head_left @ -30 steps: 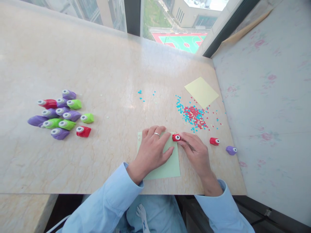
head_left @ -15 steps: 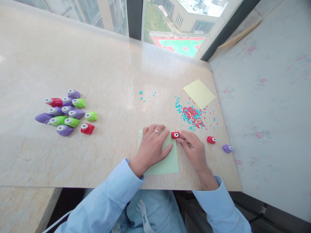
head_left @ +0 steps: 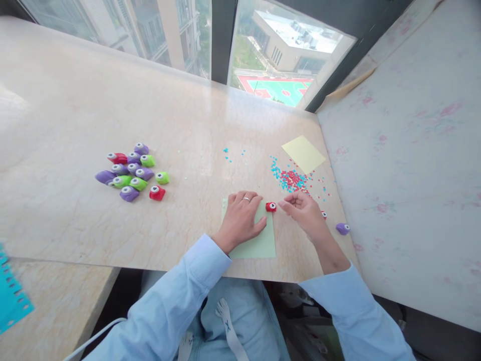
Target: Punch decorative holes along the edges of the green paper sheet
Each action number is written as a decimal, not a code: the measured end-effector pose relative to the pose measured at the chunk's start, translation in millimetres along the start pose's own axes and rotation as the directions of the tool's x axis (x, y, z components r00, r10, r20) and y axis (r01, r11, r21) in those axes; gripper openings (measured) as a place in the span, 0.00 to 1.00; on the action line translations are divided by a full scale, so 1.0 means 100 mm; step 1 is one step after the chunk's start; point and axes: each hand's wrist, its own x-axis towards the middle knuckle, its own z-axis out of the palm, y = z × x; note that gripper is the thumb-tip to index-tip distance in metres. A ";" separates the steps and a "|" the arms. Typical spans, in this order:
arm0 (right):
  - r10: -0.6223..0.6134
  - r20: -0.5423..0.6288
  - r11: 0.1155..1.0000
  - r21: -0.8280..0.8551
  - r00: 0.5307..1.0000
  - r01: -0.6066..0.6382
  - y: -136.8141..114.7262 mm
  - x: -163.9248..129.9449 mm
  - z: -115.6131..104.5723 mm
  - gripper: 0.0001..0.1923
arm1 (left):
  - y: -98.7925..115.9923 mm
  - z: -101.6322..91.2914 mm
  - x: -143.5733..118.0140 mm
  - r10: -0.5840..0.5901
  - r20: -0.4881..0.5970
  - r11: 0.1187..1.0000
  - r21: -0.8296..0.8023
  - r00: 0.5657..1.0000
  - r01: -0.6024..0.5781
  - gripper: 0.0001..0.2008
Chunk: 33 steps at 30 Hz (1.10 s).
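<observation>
My left hand [head_left: 242, 218], with a ring on one finger, lies with its fingers stretched out on a pale green sheet of paper [head_left: 259, 245]. A small red craft punch [head_left: 271, 207] with a white top sits at the sheet's upper right corner, just beyond the left fingertips. Just right of that punch, apart from it, my right hand [head_left: 304, 213] has its fingers curled and thumb drawn in; anything between them is too small to make out. Partly behind this hand is another red punch [head_left: 323, 215].
Red and blue paper bits [head_left: 293, 179] lie scattered near a pale yellow sheet [head_left: 303, 154]. A purple punch [head_left: 342, 228] stands by the wall. Several purple, green and red punches [head_left: 131, 173] cluster at left. A blue sheet with punched edges [head_left: 13, 291] is at lower left.
My right hand has let go of the red punch and moved slightly right of it. The left hand stays on the green sheet. The view has shifted, bringing in the blue sheet.
</observation>
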 end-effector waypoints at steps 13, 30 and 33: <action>0.100 0.205 0.987 -0.147 0.974 -0.070 -0.26 0.09 0.03 0.23 | -0.02 0.03 0.00 0.004 -0.012 1.000 0.021 1.000 -0.004 0.18; 0.178 0.253 0.978 -0.150 0.951 -0.143 -0.27 0.13 -0.02 0.21 | -0.02 0.03 0.00 0.010 -0.012 0.999 0.035 1.000 -0.010 0.15; 0.147 0.252 0.980 -0.165 0.957 -0.107 -0.26 0.09 -0.02 0.22 | -0.02 0.03 0.00 0.011 -0.014 0.999 0.032 1.000 -0.011 0.15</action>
